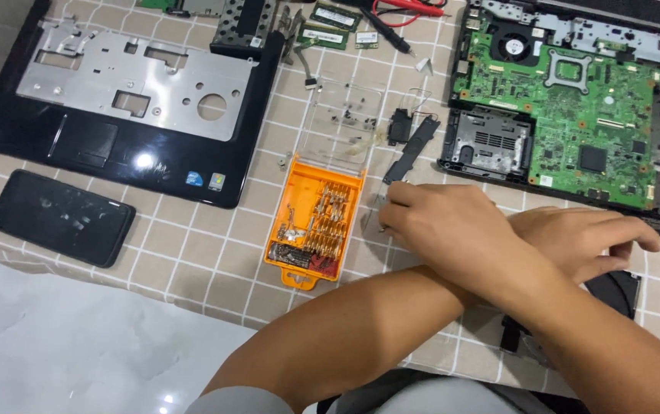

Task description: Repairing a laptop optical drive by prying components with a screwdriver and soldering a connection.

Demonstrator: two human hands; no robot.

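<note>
My arms cross over the checked cloth. My right hand point(441, 222) reaches left on top, knuckles up and fingers curled down. Its fingertips touch a small grey metal part point(372, 216) just right of the orange screwdriver-bit case point(316, 222); whether they pinch it is hidden. My left hand point(586, 238) passes under the right forearm and lies flat, fingers spread toward the right. It sits by the front edge of the opened laptop base with the green motherboard point(575, 107), above a black flat part point(617, 291).
The case's clear lid point(341, 123) lies open with tiny screws on it. A black speaker piece point(410, 146) sits beyond my right hand. A laptop palmrest cover point(127, 100) and a dark phone point(62, 217) are at left. Memory modules point(330, 23) and multimeter probes point(391, 27) lie at the back.
</note>
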